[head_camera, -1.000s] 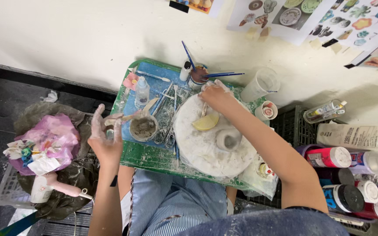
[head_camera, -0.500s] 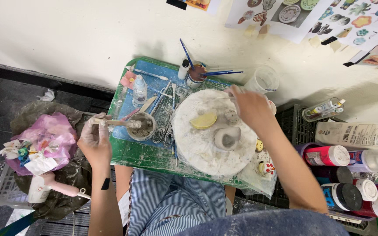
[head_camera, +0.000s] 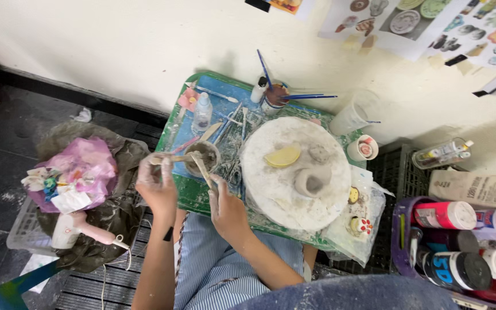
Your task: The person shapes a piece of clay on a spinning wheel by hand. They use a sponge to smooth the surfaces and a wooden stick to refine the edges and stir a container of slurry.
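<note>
Small paint-smeared green work table (head_camera: 186,198), wall at 12 o'clock, person's lap at 6. Left hand (head_camera: 157,186) at the table's 9 o'clock edge, fingers curled around a small pale tool or lump of clay; too clay-smeared to tell which. Right hand (head_camera: 228,208) at about 7 o'clock, pinching a flat wooden modelling stick (head_camera: 202,168) whose far end dips into the small slip cup (head_camera: 203,157). Both hands closed, neither free.

Step in hand, as I judge it: loading the stick with slip or wet clay from the cup.

Round white turntable board (head_camera: 271,189) sits at the table's 3 o'clock. On it: small grey clay bowl (head_camera: 312,182), hollow side up, near centre; yellow sponge (head_camera: 283,156) at its 10 o'clock, apart from it; small clay lump (head_camera: 318,152) at its 12.

Next move calls for lifting the stick clear without tipping the cup, then a steady reach right toward the bowl.

Brush jar (head_camera: 275,96) at 12 o'clock, clear of both hands.
</note>
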